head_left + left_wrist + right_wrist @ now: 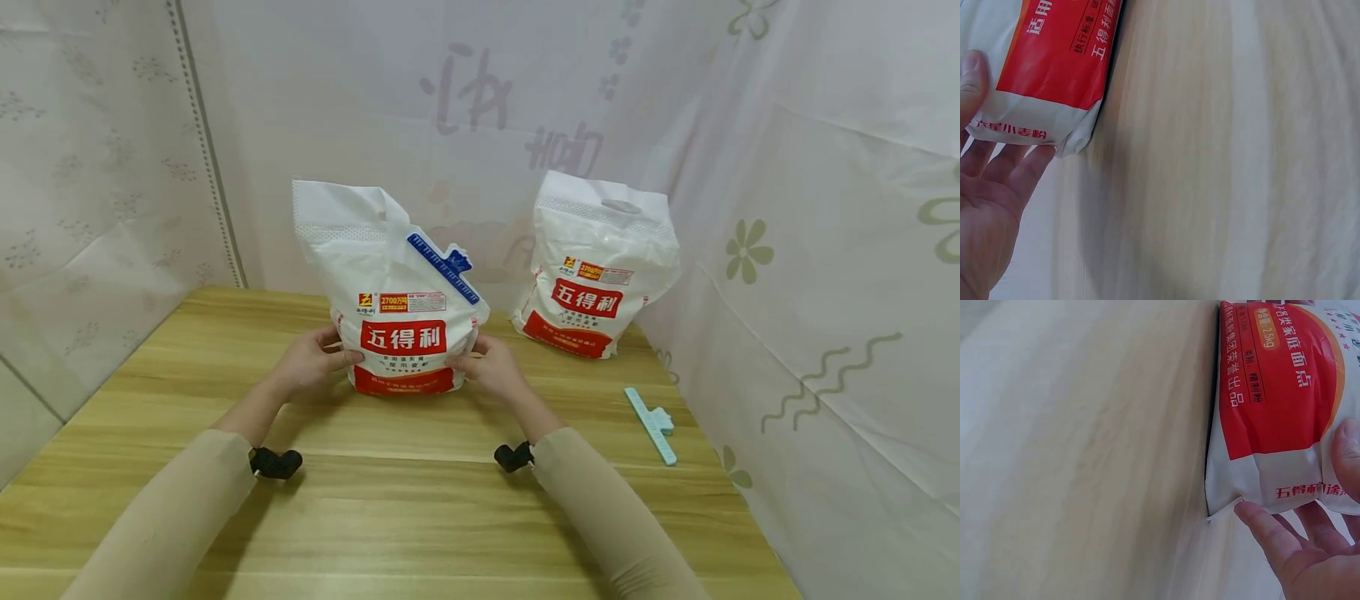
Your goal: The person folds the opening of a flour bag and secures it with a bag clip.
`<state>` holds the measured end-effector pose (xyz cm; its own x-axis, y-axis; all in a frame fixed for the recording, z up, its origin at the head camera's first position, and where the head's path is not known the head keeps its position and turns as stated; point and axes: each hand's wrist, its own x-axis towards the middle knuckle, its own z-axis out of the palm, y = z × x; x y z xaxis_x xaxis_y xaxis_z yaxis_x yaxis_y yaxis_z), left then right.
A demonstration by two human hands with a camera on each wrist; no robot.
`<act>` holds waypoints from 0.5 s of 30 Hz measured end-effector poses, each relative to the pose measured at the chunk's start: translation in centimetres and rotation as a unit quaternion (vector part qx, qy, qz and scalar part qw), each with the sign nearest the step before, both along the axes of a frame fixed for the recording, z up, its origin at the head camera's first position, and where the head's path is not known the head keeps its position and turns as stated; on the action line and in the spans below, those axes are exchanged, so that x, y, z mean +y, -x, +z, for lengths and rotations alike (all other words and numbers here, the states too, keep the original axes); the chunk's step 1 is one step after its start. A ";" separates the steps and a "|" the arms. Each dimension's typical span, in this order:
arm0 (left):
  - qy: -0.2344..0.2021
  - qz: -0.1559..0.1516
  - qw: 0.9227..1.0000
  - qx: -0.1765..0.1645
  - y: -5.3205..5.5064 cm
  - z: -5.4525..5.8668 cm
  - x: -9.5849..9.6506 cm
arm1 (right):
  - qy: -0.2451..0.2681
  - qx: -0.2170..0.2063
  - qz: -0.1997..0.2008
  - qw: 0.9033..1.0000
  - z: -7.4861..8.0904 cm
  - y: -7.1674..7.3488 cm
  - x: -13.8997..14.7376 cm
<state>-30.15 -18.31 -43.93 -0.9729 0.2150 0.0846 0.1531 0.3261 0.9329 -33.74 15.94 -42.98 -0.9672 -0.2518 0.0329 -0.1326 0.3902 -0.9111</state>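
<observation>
A white and red flour bag (403,312) stands upright on the table, held between both hands. On its left side my left hand (309,365) grips it, thumb on the front. My right hand (491,367) holds the opposite side the same way. A blue sealing clip (444,268) slants across the bag's upper right edge, while the top's left part sticks up. Seen from the left wrist, the fingers reach round the side of the bag (1054,62). In the right wrist view a fingertip touches a lower corner of the bag (1275,394).
A second flour bag (600,275) with a handle hole stands at the back right. Nearer on the right, a light teal sealing clip (651,425) lies on the wooden table (390,517). Patterned cloth (840,250) hangs behind and along the sides.
</observation>
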 end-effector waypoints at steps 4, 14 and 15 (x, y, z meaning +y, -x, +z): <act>0.005 0.005 1.000 -0.007 0.4 -0.2 -0.9 | 0.004 0.011 0.009 1.000 -0.2 0.7 -0.9; -0.003 0.014 1.000 -0.012 1.3 -0.3 -3.6 | 0.019 -0.001 0.018 1.000 0.0 1.9 -4.0; -0.002 0.015 1.000 -0.011 1.4 -0.3 -3.8 | 0.019 -0.001 0.018 1.000 -0.1 2.1 -4.3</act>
